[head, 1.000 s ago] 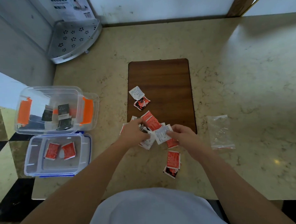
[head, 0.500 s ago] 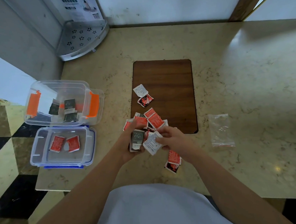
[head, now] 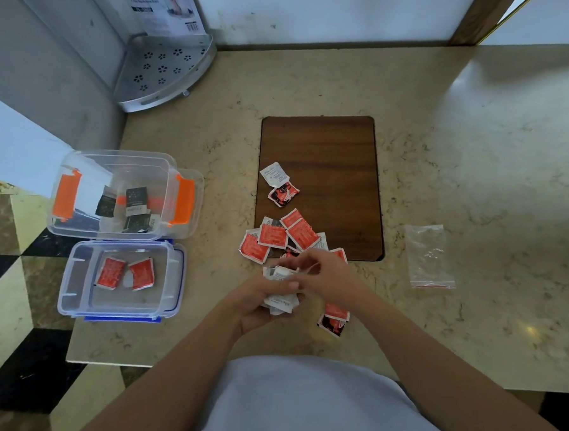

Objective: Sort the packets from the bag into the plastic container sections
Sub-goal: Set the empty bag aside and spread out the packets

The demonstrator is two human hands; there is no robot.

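Observation:
My left hand (head: pixel 258 302) is closed around a bundle of white packets (head: pixel 281 302) just above the counter's front. My right hand (head: pixel 325 272) meets it from the right, fingers pinching the same bundle. Behind the hands lies a pile of red packets (head: pixel 279 237) on the near edge of the wooden board (head: pixel 336 166). Two more packets (head: pixel 280 184) lie further up the board, and two red ones (head: pixel 334 318) sit under my right wrist. The clear container with orange clips (head: pixel 89 222) holds dark packets. The blue-clipped container (head: pixel 76 302) holds two red packets.
The clear plastic bag (head: pixel 428 257) lies flat and slack on the counter to the right. A metal corner shelf (head: pixel 163 70) stands at the back left against the wall. The counter's left edge drops to a checkered floor (head: pixel 13 295) beside the containers.
Both hands have drawn back from the pile toward me. My left hand has gathered white packets into a bundle, and my right hand has closed in on it.

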